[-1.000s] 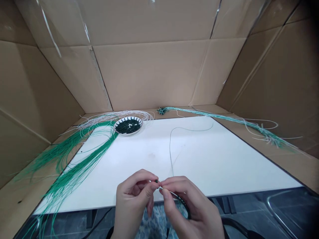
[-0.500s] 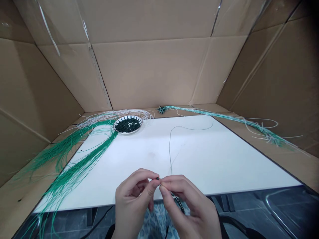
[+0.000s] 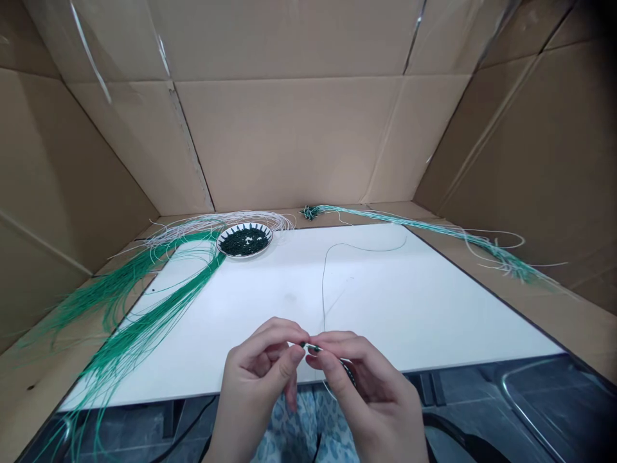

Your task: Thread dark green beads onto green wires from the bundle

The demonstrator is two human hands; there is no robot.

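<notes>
My left hand [image 3: 260, 373] and my right hand [image 3: 369, 379] meet fingertip to fingertip over the board's near edge. Thumb and forefinger of the left pinch at a tiny dark bead [image 3: 303, 344] on a pale cord. Right beside it, my right fingertips grip the same strand near another dark bead [image 3: 315, 349]. A dark beaded strand [image 3: 348, 372] runs back under the right palm, mostly hidden by the fingers. From behind the hands a thin thread [image 3: 323, 276] extends up the white board and curves to the right.
A striped-rim plate [image 3: 268, 239] of dark beads [image 3: 243, 242] stands at the back left. Around it lie green cords [image 3: 168, 315] and white cords [image 3: 193, 228]. A knotted green-and-white bundle [image 3: 424, 222] stretches along the right. Cardboard walls [image 3: 289, 141] enclose the white board [image 3: 409, 308].
My fingertips have drawn slightly apart at the bottom, and the pale cord with dark beads shows between them. My right thumb has shifted up. The whole view has moved a little.
</notes>
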